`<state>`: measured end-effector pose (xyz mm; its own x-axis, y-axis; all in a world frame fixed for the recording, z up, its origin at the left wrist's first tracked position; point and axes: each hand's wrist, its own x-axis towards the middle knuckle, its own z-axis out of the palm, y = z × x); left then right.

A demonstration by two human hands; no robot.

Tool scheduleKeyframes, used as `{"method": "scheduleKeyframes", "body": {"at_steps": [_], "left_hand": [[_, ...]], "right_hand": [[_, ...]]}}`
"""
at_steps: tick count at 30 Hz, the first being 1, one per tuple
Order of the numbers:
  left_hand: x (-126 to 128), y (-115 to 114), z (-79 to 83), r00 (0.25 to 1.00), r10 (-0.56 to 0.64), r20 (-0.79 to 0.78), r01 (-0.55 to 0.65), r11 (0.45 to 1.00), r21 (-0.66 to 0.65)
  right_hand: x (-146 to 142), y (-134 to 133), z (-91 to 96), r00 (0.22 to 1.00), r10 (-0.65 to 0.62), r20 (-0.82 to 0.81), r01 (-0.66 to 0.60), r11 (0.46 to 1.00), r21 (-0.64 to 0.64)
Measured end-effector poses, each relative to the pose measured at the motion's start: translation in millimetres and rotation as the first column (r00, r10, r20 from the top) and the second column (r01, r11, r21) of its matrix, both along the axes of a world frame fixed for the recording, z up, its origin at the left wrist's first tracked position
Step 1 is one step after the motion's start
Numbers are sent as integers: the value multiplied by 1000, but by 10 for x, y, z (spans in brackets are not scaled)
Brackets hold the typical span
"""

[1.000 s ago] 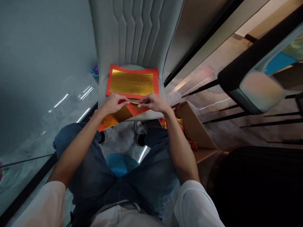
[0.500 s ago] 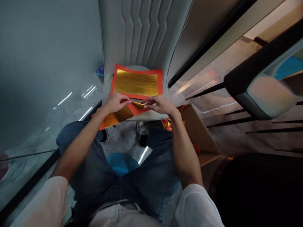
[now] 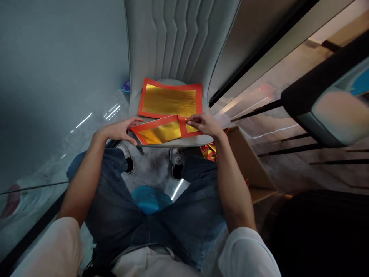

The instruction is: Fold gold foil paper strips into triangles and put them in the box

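Head view, looking down over the person's lap. The right hand (image 3: 205, 125) pinches the right end of a folded sheet (image 3: 161, 131) of gold foil paper with a red border, its thumb and fingertips pressed together on the folded flap. The sheet itself lies mostly to the left of that hand, across the front edge of a padded grey chair seat (image 3: 173, 143). The left hand (image 3: 117, 130) is open, with its fingers spread around the sheet's left corner, some above it and the thumb below. Whether they touch the paper cannot be told.

Beyond the folded sheet, and between the hands, a second red-bordered gold sheet (image 3: 170, 100) lies flat on the seat. Below and to the right of the right hand, beside the chair, stands an open cardboard box (image 3: 250, 165). Folded red-and-gold papers (image 3: 210, 152) are heaped in the part of it nearest the hand, partly hidden by the seat and the forearm. Straight below the hands, between the denim-clad knees (image 3: 112, 184), sits a round blue container (image 3: 150, 200); its contents cannot be seen. Past the left hand, just beside the chair's backrest (image 3: 170, 38), a small purple object (image 3: 125, 87) shows, too small to identify.
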<state>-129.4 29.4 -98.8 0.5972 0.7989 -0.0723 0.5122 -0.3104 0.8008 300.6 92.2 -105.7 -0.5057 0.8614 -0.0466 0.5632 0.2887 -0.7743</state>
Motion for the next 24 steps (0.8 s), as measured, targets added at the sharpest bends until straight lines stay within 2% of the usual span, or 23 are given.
{"method": "scheduleKeyframes", "body": {"at_steps": [7, 10, 12, 14, 15, 16, 18, 20, 21, 24], "left_hand": [[166, 1, -71, 991, 134, -13, -132, 987, 88], [216, 54, -39, 974, 223, 30, -225, 956, 189], [217, 82, 0, 942, 321, 98, -334, 880, 338], [204, 92, 25, 904, 398, 158, -421, 762, 493], [197, 88, 21, 897, 411, 163, -428, 717, 550], [189, 77, 2, 904, 403, 143, -405, 697, 591], [176, 32, -88, 941, 333, 51, -292, 728, 621], [163, -37, -230, 974, 221, -56, -146, 792, 593], [155, -75, -306, 981, 171, -97, -86, 817, 570], [132, -169, -488, 981, 108, -160, -11, 857, 515]], "right_hand": [[13, -12, 2, 1000, -10, -28, 9, 1000, -13], [-69, -67, 104, 996, -52, -67, 57, 995, 77], [-135, -117, 171, 981, -136, -138, 164, 961, 222], [-198, -157, 182, 962, -187, -196, 250, 894, 372], [-222, -168, 153, 962, -184, -201, 256, 863, 436], [-239, -173, 99, 971, -157, -183, 228, 842, 488], [-254, -173, -75, 996, -39, -81, 77, 840, 538], [-244, -176, -283, 991, 122, 63, -137, 855, 500], [-234, -184, -377, 979, 171, 115, -205, 855, 476], [-211, -240, -550, 965, 192, 179, -254, 853, 456]]}}
